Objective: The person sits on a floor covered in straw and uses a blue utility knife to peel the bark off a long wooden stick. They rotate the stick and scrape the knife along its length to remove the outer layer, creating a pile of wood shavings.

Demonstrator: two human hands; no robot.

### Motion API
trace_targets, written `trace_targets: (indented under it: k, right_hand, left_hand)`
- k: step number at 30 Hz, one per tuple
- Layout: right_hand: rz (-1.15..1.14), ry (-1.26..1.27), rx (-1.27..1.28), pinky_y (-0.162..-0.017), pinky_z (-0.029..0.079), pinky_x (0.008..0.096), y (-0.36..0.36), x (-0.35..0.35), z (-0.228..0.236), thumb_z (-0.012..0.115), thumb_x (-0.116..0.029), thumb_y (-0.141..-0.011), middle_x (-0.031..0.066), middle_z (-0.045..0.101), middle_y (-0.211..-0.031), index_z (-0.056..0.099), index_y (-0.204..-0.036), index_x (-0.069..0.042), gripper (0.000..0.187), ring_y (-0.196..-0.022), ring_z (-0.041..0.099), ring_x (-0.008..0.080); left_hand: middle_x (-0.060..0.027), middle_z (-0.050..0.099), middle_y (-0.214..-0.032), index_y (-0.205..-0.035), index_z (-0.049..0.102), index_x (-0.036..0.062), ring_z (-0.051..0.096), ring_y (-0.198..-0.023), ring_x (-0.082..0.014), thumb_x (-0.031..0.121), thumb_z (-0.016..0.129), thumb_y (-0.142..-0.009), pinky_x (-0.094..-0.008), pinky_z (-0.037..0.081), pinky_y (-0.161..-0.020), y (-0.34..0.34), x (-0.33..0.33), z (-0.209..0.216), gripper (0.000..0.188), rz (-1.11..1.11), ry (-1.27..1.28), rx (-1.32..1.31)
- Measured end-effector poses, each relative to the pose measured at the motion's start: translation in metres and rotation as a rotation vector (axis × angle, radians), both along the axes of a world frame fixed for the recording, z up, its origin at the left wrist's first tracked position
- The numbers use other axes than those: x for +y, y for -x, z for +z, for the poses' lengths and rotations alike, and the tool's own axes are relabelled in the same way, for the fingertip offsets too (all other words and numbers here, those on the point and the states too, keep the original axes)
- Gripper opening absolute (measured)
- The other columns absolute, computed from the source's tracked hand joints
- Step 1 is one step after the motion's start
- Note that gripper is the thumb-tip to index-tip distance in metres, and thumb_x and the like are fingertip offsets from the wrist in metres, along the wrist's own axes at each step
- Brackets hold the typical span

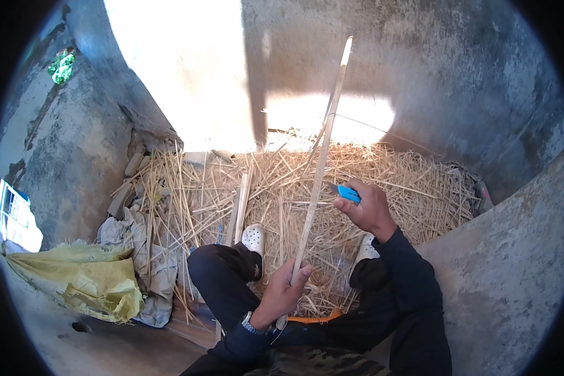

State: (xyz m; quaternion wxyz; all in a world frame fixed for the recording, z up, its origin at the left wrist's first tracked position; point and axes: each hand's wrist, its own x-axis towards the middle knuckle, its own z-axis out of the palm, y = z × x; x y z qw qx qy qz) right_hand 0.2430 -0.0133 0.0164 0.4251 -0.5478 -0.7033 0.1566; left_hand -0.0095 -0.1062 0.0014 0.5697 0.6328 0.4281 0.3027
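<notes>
My left hand (pixel 283 293), with a watch at its wrist, is closed round the lower end of a long pale strip (pixel 319 169), which looks like split bamboo or wood. The strip slants up and away, its far tip in front of the wall. A thin sliver hangs partly split off along its upper half. In my right hand (pixel 368 208) is a blue utility knife (pixel 348 193), gripped with the blade pointing left toward the strip. A small gap seems to separate blade and strip.
Straw and shavings (pixel 413 188) cover the floor around my white clogs (pixel 253 239). More pale strips (pixel 239 207) stand by my left leg. A torn yellow sack (pixel 81 279) lies at left beside grey cloth (pixel 160 276). Concrete walls (pixel 457 75) enclose the space; something orange (pixel 316 318) lies between my legs.
</notes>
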Motion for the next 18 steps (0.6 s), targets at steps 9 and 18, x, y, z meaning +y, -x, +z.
trace_targets:
  k: [9, 18]
  right_hand:
    - [0.075, -0.102, -0.422, -0.041, 0.039, 0.0376, 0.040, -0.015, -0.005, 0.054, -0.080, -0.072, 0.0057, 0.046, -0.046, 0.049, -0.053, -0.012, 0.071, -0.041, 0.052, 0.0254]
    - [-0.088, -0.220, -0.477, -0.041, 0.038, 0.0374, 0.029, -0.001, -0.014, 0.051, -0.081, -0.074, 0.0059, 0.047, -0.046, 0.049, -0.053, -0.011, 0.072, -0.041, 0.052, 0.0247]
  left_hand:
    - [0.0061, 0.039, -0.069, -0.093, 0.050, 0.0066, 0.036, -0.059, -0.0039, 0.029, 0.044, -0.103, -0.0231, 0.033, -0.053, 0.009, 0.009, 0.019, 0.025, -0.010, 0.276, -0.227]
    - [0.0059, 0.038, -0.073, -0.098, 0.049, 0.0088, 0.035, -0.062, -0.0025, 0.030, 0.044, -0.102, -0.0196, 0.032, -0.055, 0.016, 0.014, 0.026, 0.022, -0.093, 0.528, -0.298]
